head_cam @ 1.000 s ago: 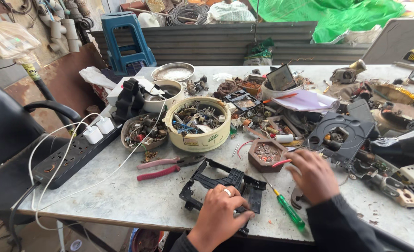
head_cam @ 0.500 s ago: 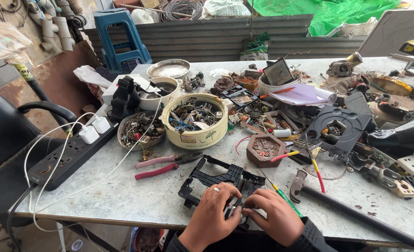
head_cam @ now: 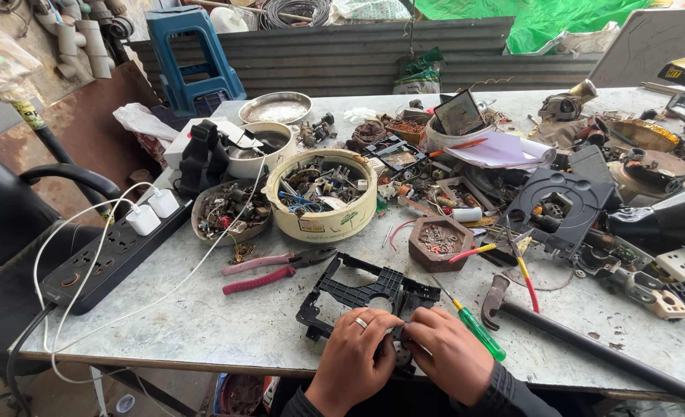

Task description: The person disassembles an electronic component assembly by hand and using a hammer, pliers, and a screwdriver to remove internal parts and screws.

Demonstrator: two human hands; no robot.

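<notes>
A flat black plastic frame with square cut-outs lies near the front edge of the grey worktable. My left hand, a ring on one finger, grips its near edge. Pressed against that hand, my right hand pinches a small pale part at the same edge; the part is mostly hidden by my fingers. A green-handled screwdriver lies just right of my right hand. Red-handled pliers lie left of the frame.
A hammer lies to the right. Behind the frame stand a cream bowl of small parts, a brown tray of screws and heaps of dismantled electronics. A black power strip with white chargers hangs at the left edge.
My right hand drew back from the brown screw tray at the right and came to the frame's near edge beside my left hand. My view moved closer to the frame.
</notes>
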